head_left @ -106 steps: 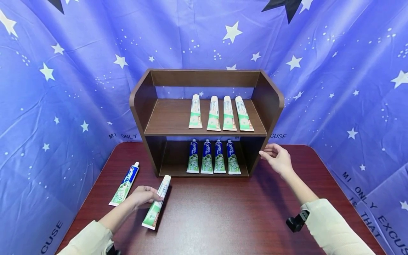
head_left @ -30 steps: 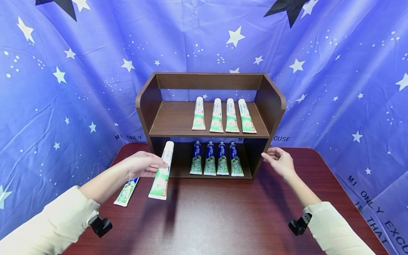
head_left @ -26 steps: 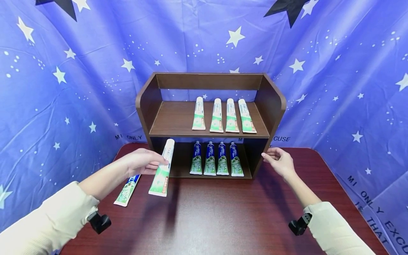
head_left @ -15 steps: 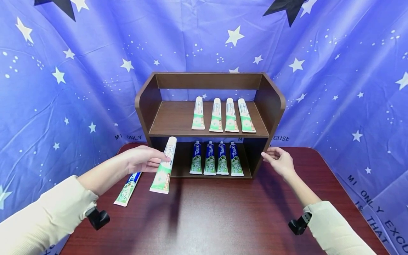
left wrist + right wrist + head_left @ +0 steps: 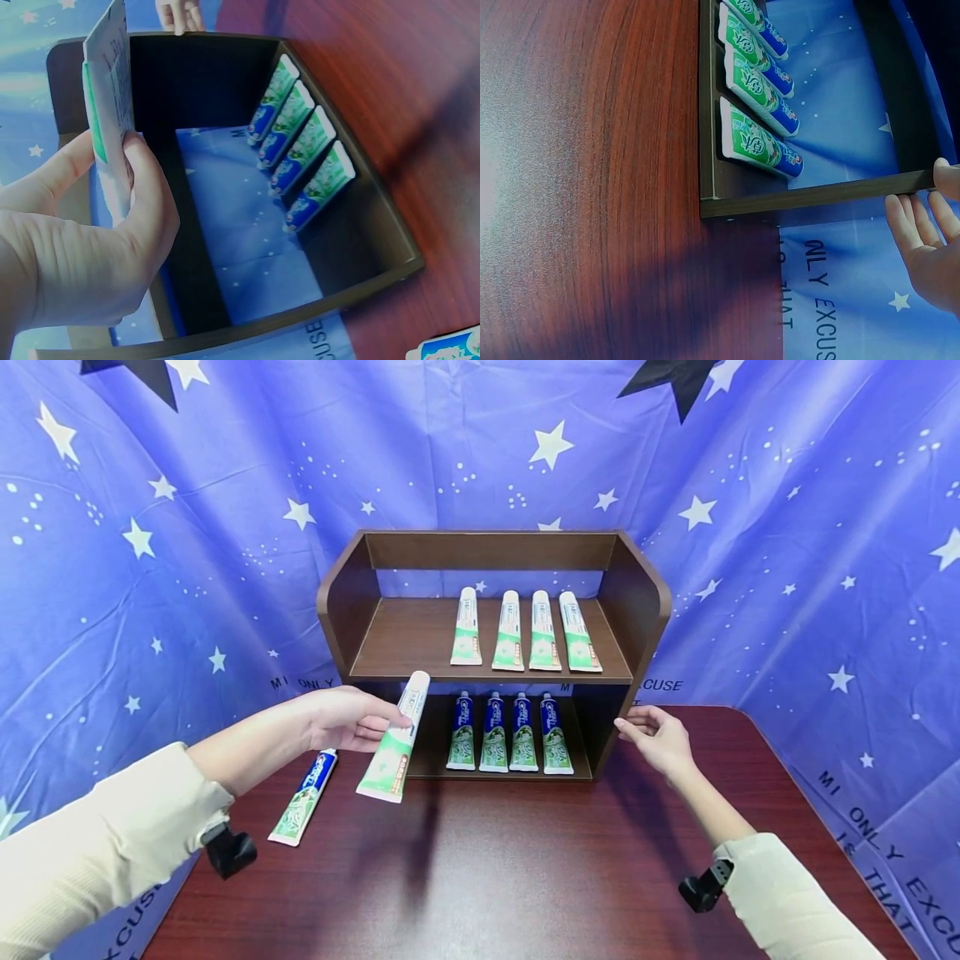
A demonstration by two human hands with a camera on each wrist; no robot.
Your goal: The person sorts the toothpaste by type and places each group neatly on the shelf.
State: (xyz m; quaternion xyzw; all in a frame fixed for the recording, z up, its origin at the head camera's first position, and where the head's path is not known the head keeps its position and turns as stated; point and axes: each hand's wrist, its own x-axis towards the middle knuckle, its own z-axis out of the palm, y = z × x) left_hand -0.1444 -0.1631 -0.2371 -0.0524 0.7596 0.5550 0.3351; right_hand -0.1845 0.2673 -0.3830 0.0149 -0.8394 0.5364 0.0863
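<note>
My left hand [image 5: 347, 718] pinches a white-and-green toothpaste tube [image 5: 388, 762] between thumb and fingers. The tube hangs above the table, in front of the shelf's left part, cap end up and tilted right. In the left wrist view the held tube [image 5: 109, 90] shows edge-on. My right hand [image 5: 662, 742] is at the right side panel of the brown two-tier shelf [image 5: 408, 635]; in the right wrist view its thumb and fingers [image 5: 922, 225] grip the panel's edge from both sides. Several white-and-green tubes [image 5: 508, 635] lie on the upper tier, and several blue-and-green tubes [image 5: 493, 735] on the lower one.
Another blue-and-green toothpaste tube [image 5: 303, 797] lies on the dark red table [image 5: 510, 868], left of the shelf and below my left forearm. A blue star-patterned curtain [image 5: 480, 460] surrounds the table at the back and sides.
My left hand first held the white-and-green tube low by the table, then raised it toward the shelf. Lately it has moved slightly up and right. The right hand keeps its place.
</note>
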